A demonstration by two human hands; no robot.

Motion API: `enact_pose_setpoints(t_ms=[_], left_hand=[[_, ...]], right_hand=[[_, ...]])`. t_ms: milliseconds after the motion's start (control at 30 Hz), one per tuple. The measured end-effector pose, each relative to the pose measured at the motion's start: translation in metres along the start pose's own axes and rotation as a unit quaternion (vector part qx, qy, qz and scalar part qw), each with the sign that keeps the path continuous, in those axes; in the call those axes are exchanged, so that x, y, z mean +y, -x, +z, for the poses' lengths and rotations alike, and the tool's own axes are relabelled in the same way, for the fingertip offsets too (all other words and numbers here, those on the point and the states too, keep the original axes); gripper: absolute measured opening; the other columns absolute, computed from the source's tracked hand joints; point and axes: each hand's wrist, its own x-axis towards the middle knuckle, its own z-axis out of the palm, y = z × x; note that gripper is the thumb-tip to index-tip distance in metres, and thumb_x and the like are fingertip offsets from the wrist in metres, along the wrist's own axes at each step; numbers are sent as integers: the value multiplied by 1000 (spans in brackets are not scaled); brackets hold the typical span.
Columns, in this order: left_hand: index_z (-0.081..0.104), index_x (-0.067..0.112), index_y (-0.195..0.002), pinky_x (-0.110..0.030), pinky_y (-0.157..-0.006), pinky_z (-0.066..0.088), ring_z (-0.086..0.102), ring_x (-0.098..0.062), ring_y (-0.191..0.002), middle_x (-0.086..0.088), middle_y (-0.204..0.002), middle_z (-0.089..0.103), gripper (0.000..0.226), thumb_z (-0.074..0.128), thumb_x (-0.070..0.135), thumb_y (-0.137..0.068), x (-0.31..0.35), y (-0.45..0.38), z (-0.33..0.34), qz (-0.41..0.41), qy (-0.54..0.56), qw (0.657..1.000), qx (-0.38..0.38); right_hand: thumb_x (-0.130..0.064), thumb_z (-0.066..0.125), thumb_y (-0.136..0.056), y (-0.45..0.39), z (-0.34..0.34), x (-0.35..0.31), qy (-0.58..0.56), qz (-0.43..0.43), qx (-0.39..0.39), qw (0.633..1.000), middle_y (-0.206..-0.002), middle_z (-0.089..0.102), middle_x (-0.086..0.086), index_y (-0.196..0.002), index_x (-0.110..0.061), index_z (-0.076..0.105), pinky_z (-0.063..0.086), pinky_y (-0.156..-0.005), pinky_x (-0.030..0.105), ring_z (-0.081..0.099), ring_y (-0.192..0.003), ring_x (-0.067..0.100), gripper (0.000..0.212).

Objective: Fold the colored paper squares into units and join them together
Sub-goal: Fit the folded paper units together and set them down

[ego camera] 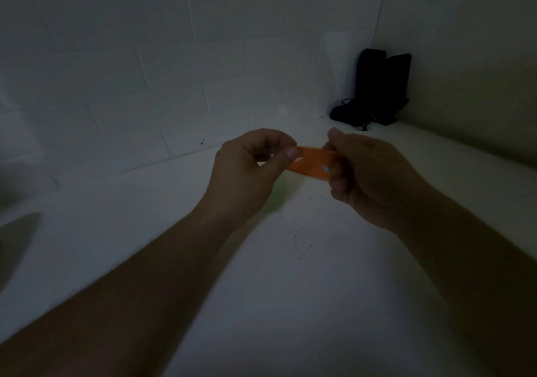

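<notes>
A dim scene, seen from a camera on a person's head, looking down and forward. A pale worktop (290, 304) fills the lower half of the view. It meets a white tiled wall (145, 71) along its far edge and a plain wall on the right, forming a far right corner.

Two bare forearms reach in from the bottom edge and meet above the middle of the worktop. In the far right corner stands a dark object (377, 89), leaning against the wall, with a cord trailing at its base; what it is cannot be told in this light.

The left hand (247, 170) is closed in a pinch, thumb tip pressed over one end of an orange paper strip (312, 163). The right hand (369, 173) is curled closed around the strip's other end, fingers folded toward the palm. The strip is held in the air between the two hands, above the worktop and not touching it. It looks like a square already folded narrow, though its creases are too dark to read.

Just below the left hand, a faint green patch (276, 196) lies on the worktop, perhaps another paper. A scatter of tiny dark specks (299, 243) marks the surface nearer the viewer.

As a judgement, the work is early: one unit is partly folded, no finished units show, and nothing is joined.
</notes>
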Motion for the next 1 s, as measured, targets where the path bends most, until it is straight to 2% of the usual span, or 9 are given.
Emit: enact_pose_setpoints(t_ms=[133,233,267,533,600,667,767,867,1000], left_hand=[[78,19,-93,-35,-87,60,75,-20,-90,-1,-89,79,7,79,13,-90,1,-1,1,-41,88,995,9],[78,19,-92,-32,-85,59,75,-21,-89,-2,-87,79,9,79,11,-89,3,-1,2,-51,113,992,5],[78,20,-92,-30,-83,59,75,-19,-87,-2,-86,79,9,79,11,-89,4,0,3,-55,114,992,3],[78,18,-91,-21,-63,49,62,-9,-66,7,-68,71,2,76,18,-92,5,2,5,-83,111,990,-7],[78,21,-91,-22,-57,44,57,-15,-61,4,-65,69,4,76,18,-92,5,3,5,-86,118,989,-9],[79,25,-94,-28,-64,47,58,-22,-66,-1,-69,72,9,76,17,-92,5,2,6,-84,127,988,-11],[79,25,-95,-25,-78,55,72,-10,-80,2,-83,79,11,77,16,-92,4,2,5,-83,116,990,-17],[79,24,-96,-16,-71,53,74,-5,-79,4,-86,80,9,77,17,-92,3,2,6,-89,99,991,-18],[79,24,-94,-22,-71,56,74,-8,-79,2,-85,80,7,77,18,-92,2,2,7,-99,85,991,-16]], right_hand=[[-47,55,-98,-1,-1,-1,206,-149,59,965,-60,62,-17,-79,-23,69,46,-56,18,58,-55,-2,33],[-32,66,-94,-2,-2,1,259,-207,34,943,-89,68,-21,-91,-34,71,50,-69,19,65,-81,-2,7],[-26,69,-93,-2,-3,3,280,-218,33,934,-92,68,-20,-93,-35,71,49,-68,16,64,-84,-1,10],[-7,71,-88,-7,-9,8,224,-234,24,946,-83,73,-21,-87,-31,73,52,-72,17,69,-86,-2,24],[-4,70,-89,-7,-8,8,223,-236,22,946,-82,72,-24,-88,-30,72,52,-68,13,67,-85,-5,26],[-5,70,-89,-7,-8,9,227,-239,32,944,-83,71,-24,-88,-30,72,51,-69,14,67,-86,-5,25],[-10,72,-89,-7,-8,8,242,-244,50,938,-84,71,-21,-84,-33,72,49,-74,18,67,-85,-6,24],[-10,71,-89,-8,-8,8,234,-232,56,943,-78,71,-22,-82,-31,72,49,-67,13,67,-80,-7,23],[-8,71,-88,-8,-7,7,229,-222,52,946,-82,73,-15,-82,-28,73,51,-71,20,68,-79,-3,22]])
